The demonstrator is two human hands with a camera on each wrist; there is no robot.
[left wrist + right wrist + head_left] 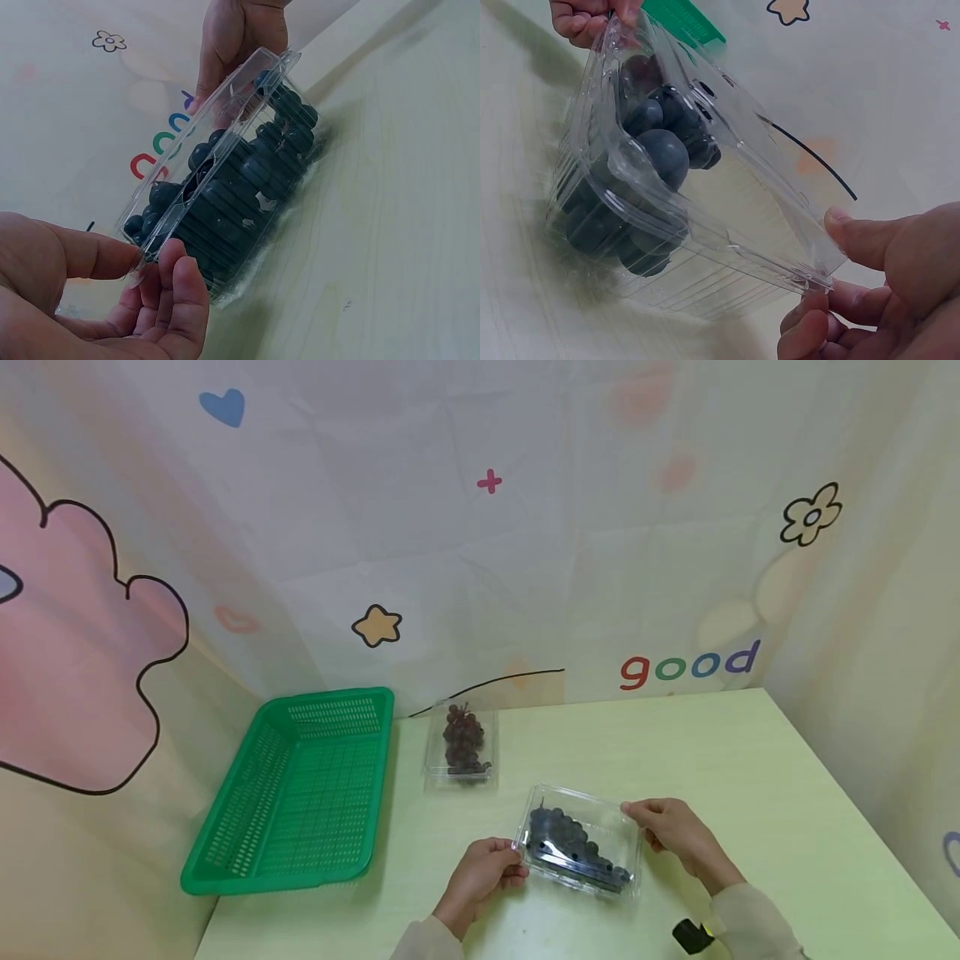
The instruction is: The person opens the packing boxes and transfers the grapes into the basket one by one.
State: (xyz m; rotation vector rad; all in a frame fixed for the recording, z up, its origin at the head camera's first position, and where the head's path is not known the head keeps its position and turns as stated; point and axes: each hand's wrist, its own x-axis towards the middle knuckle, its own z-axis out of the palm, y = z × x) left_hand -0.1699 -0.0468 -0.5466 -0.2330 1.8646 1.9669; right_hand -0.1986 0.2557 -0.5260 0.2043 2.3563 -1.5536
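**One clear plastic clamshell (pixel 577 792) of blue-black grapes (pixel 562 839), pinched at both ends**

Head view: the clamshell is at the near middle of the desk (pixel 825 793). The left hand (pixel 483 875) pinches it at nine o'clock; the right hand (pixel 675 831) pinches its two o'clock corner. Toward ten o'clock from it, a second clamshell (pixel 491 727) holds dark red grapes (pixel 463 731). Further out at nine o'clock sits a green mesh basket (pixel 318 814). Near the right sleeve (pixel 753 922), at four o'clock, is a small black object (pixel 692 935), partly hidden.

Left wrist view: the left hand's thumb and fingers grip the clamshell's rim between seven and eight o'clock, narrow on the thin plastic. The right hand shows at twelve o'clock, its fingertips partly hidden behind the plastic.

Right wrist view: the right hand, at four o'clock, has its thumb on the clamshell's edge and its fingers curled beneath. The left hand holds the far corner at eleven o'clock, the basket's edge behind at twelve. The grapes bunch toward nine o'clock inside.
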